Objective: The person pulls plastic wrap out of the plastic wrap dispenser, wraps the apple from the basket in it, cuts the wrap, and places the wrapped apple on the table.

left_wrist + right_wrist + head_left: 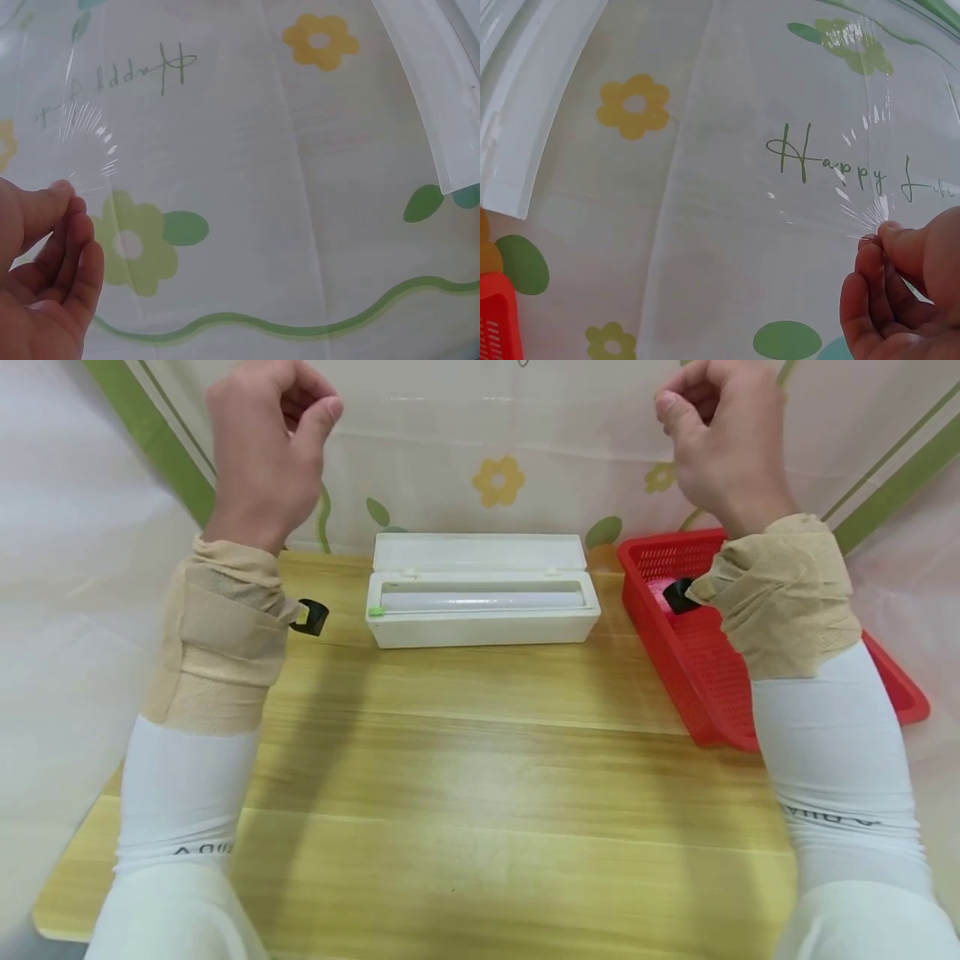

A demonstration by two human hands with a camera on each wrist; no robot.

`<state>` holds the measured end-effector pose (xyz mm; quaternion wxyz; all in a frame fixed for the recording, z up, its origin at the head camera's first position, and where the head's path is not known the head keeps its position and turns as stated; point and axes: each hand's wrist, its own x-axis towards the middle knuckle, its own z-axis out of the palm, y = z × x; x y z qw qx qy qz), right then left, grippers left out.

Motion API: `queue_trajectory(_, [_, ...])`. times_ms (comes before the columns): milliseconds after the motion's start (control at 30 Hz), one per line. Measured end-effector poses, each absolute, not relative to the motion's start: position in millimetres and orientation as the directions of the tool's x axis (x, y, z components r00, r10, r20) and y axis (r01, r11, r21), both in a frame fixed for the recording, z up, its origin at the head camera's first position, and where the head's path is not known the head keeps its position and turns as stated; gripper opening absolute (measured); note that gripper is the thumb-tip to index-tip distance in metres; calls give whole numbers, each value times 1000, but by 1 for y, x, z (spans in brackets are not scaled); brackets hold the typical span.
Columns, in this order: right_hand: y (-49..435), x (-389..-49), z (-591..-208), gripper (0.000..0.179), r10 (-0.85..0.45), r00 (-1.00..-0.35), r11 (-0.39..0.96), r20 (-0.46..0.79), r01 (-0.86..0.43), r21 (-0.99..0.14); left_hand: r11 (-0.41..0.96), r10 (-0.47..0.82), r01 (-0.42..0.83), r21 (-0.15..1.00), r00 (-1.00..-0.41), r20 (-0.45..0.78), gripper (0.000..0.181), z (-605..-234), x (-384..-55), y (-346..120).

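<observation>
Had apparently pulled out clear film (88,142), raised near the open white box (483,632) at the back of the tabletop (480,810); could not tell whether already cut from the roll (480,601) inside or left to be cut. Pinched its edge with both the left hand (266,456) and the right hand (731,447), thumbs closed against fingers.

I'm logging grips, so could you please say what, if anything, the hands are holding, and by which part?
Clear film: the left hand pinches one side, the right hand the other; whether at corners or edges, I can't tell.
</observation>
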<state>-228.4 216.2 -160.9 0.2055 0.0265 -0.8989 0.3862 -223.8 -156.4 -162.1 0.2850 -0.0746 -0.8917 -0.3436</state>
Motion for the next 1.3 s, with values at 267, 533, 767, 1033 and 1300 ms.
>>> queue_trajectory(267, [222, -220, -162, 9, 70, -898, 708, 434, -262, -656, 716, -2, 447, 536, -766, 642, 22, -172, -197, -164])
queue_trajectory(533, [234, -198, -166, 13, 28, -880, 686, 474, -328, -650, 660, 75, 510, 552, -776, 627, 18, -186, -161, -171])
queue_trajectory(767, [244, -168, -182, 10, -63, -812, 677, 580, -462, -573, 548, 260, 657, 517, -721, 642, 11, -207, -121, -179])
queue_trajectory(1033, [259, -132, -200, 13, -209, -756, 681, 621, -568, -462, 356, 514, 833, 424, -554, 655, 10, -236, -102, -186])
queue_trajectory(1300, [275, -104, -220, 16, -437, -665, 635, 606, -705, -315, 276, 674, 826, 491, -530, 514, 5, -271, -88, -195])
